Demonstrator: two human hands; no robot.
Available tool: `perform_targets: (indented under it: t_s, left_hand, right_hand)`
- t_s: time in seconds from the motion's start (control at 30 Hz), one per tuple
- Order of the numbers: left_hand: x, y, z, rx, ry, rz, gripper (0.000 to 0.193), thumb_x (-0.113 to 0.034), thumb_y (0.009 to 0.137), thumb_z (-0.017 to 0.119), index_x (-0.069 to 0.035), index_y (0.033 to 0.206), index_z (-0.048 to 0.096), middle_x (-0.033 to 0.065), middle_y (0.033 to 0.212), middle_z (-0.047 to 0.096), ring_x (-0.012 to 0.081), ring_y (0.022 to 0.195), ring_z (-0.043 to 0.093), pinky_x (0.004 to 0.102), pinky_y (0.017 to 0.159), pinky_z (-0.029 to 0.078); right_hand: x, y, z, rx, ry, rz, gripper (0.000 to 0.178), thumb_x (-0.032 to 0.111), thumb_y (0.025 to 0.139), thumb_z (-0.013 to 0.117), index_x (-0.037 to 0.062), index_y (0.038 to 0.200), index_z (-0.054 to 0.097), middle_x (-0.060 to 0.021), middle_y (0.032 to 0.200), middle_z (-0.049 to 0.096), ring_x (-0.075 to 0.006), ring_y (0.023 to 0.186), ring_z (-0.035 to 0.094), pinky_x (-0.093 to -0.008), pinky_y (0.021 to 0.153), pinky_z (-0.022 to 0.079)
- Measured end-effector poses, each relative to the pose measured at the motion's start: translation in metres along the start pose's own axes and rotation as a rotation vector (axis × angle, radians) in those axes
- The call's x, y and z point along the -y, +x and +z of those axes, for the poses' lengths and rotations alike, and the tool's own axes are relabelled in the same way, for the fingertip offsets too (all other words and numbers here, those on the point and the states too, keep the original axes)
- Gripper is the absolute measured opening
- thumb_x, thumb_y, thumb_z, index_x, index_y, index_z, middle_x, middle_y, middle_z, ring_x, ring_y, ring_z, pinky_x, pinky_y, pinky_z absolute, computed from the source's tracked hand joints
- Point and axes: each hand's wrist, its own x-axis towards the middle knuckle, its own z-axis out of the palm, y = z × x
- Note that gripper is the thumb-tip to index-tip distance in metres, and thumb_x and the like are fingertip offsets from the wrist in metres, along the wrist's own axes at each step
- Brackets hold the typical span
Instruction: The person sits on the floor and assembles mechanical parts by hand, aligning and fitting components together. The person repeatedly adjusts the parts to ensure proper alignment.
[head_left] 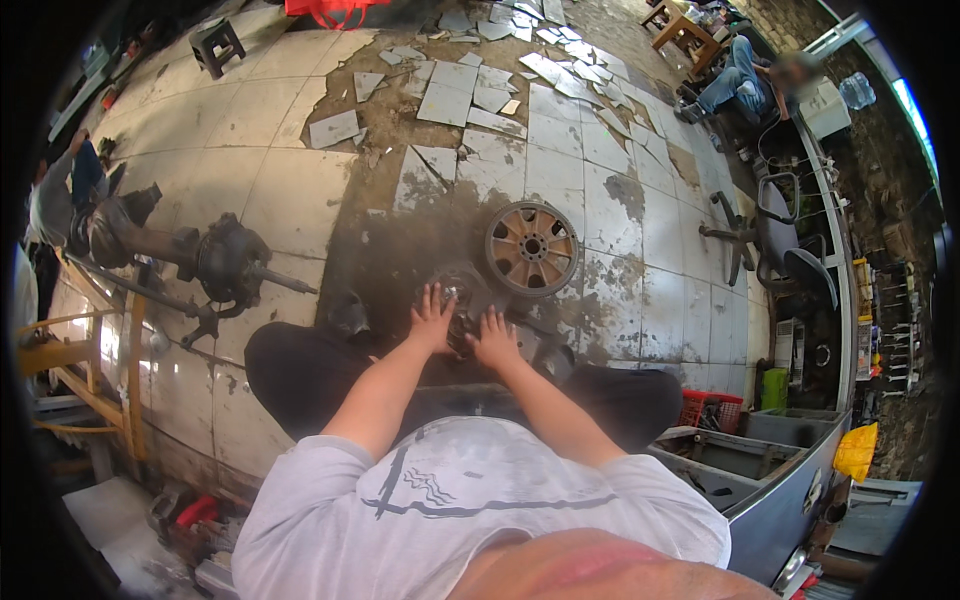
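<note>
Between my bent knees, a dark greasy metal part (462,283) lies low on the stained floor; its exact kind is hard to make out. My left hand (432,318) lies over its left side with the fingers spread. On the right side, my right hand (493,343) touches it too, fingers stretched forward and apart. A shiny rounded piece shows between the hands, partly covered by them. Just beyond my right hand rests a round disc (532,250) with a dark rim, rusty spokes and a holed hub. A dark rounded piece (348,314) sits left of my left hand.
An axle assembly (225,262) stands at the left by a yellow frame (132,360). Broken tiles (447,95) litter the far floor. A swivel chair (775,235), red basket (712,408) and grey metal cabinet (780,480) are at right. A person (735,80) sits far right.
</note>
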Motion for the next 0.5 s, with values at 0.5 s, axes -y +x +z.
perform_targets:
  t_s: [0.5]
  left_hand:
    - [0.012, 0.002, 0.007, -0.012, 0.013, -0.015, 0.157, -0.07, 0.057, 0.094, -0.02, 0.173, 0.001, 0.0253, 0.175, -0.021, 0.0476, 0.161, -0.021, 0.0745, 0.122, 0.017]
  right_hand:
    - [0.008, -0.014, -0.003, 0.085, -0.112, -0.076, 0.082, 0.059, 0.108, 0.045, 0.004, 0.167, 0.029, -0.0175, 0.177, 0.018, -0.037, 0.163, 0.02, -0.064, 0.128, 0.019]
